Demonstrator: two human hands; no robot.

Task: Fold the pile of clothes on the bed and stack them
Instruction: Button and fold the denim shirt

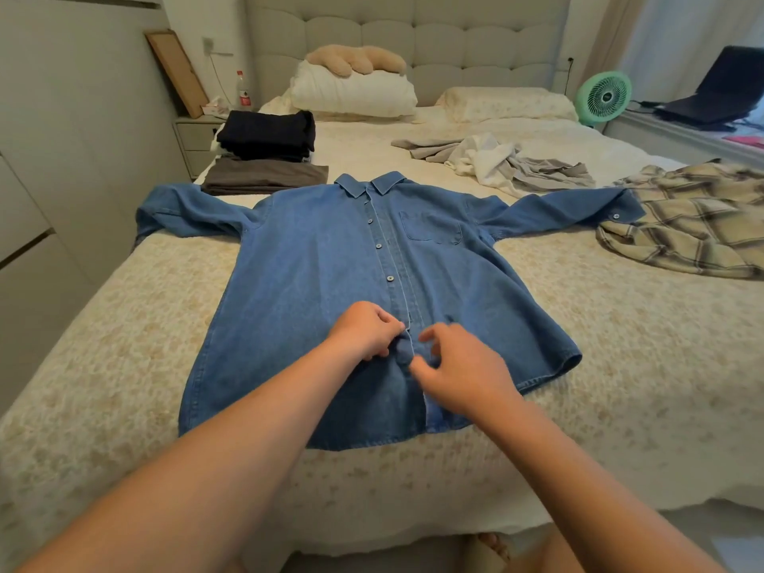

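Note:
A blue denim shirt [314, 258] lies flat, front up, on the bed [124, 332], sleeves spread to both sides. My left hand [364, 330] pinches the button placket low on the shirt. Just right of it, my right hand [459, 368] pinches the other front edge with curled fingers. A stack of folded dark clothes [264, 136] sits on folded grey cloth [264, 177] at the back left. Unfolded grey and white garments [496, 159] lie in a heap at the back right. A plaid shirt [694, 225] lies crumpled at the far right.
Pillows [351, 91] and a plush toy [355, 57] lie against the headboard. A bedside table [198, 136] with a bottle stands at the left. A green fan [603, 95] and a laptop [719, 93] are at the right. A wardrobe lines the left side.

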